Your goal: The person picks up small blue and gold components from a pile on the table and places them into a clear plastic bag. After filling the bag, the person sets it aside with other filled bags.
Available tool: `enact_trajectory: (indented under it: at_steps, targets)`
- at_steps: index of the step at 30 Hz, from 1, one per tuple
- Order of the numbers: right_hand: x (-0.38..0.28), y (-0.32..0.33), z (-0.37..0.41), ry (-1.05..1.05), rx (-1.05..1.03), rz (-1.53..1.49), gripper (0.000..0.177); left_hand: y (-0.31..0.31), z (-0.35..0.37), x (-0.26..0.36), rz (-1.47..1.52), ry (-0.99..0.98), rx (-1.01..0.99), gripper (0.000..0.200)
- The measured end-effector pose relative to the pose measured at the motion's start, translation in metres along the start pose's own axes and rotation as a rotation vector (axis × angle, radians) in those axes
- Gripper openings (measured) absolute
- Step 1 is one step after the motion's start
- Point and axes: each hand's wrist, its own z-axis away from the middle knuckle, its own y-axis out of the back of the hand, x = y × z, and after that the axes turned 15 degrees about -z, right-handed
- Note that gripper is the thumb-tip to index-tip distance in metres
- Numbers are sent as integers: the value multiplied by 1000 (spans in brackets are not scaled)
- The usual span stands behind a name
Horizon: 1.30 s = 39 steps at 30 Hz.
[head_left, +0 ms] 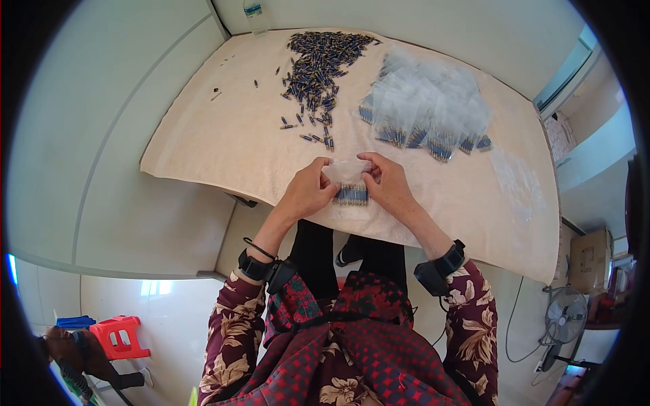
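A clear plastic bag [347, 173] with a row of small blue parts with brass-coloured ends [351, 195] inside lies near the table's front edge. My left hand [309, 189] pinches the bag's left side near its top. On the right side, my right hand [389, 185] pinches the same bag, thumb and fingers close together. The blue parts sit side by side in the lower portion of the bag, between both hands. Beyond the hands lies a large loose pile of the same parts [318, 71], a few of them scattered toward me.
Many filled clear bags [433, 101] overlap at the back right. Flat, thin clear bags [518, 186] lie at the right side. A plastic bottle [255, 17] stands at the back. A red stool [120, 337], another person [84, 352] and a fan [566, 314] are beyond the table.
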Motion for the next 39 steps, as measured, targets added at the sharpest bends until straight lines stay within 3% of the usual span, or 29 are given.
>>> enact_trajectory:
  at_steps: [13,24,28,39]
  targets:
    - [3,1,1,21,-20,0,37,-6,-5,4,-232,-21,108,43]
    - [-5,1,7,59,1,-79,41,-12,-17,-25,245,-53,64,8]
    - [-10,3,8,47,-2,-84,43,-14,-14,-24,413,-69,45,3]
    - [-15,8,10,19,-21,-138,42,-12,-11,-21,491,-103,14,4]
